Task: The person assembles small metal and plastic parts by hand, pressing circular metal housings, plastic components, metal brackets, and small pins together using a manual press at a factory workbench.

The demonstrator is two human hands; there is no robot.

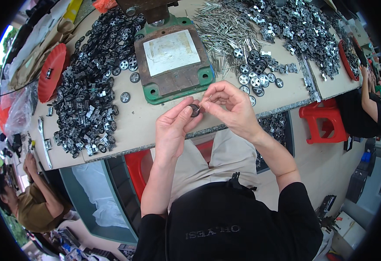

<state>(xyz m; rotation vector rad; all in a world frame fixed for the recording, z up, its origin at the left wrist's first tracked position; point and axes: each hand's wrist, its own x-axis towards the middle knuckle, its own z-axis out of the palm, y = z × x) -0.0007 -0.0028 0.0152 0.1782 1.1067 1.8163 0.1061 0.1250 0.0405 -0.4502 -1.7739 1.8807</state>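
Just in front of the press base, my left hand [173,124] pinches a small black toy wheel [194,110] between thumb and fingers. Close beside it, my right hand [230,104] is closed on a thin metal pin [208,98], its fingertips almost at the wheel. Whether the pin sits in the wheel I cannot tell. Loose wheels with silver spokes [255,81] lie to the right of the base, below a heap of metal pins [221,32]. One lone wheel [125,97] rests to the left of my hands.
A green press base [208,78] bears a pale plate [171,48]. Black wheels and clips [81,104] pile up at left, clips [303,35] at far right. Nearby are a red dish [53,71], a wrench [44,143], a red stool [325,119] and a person [38,204] at left.
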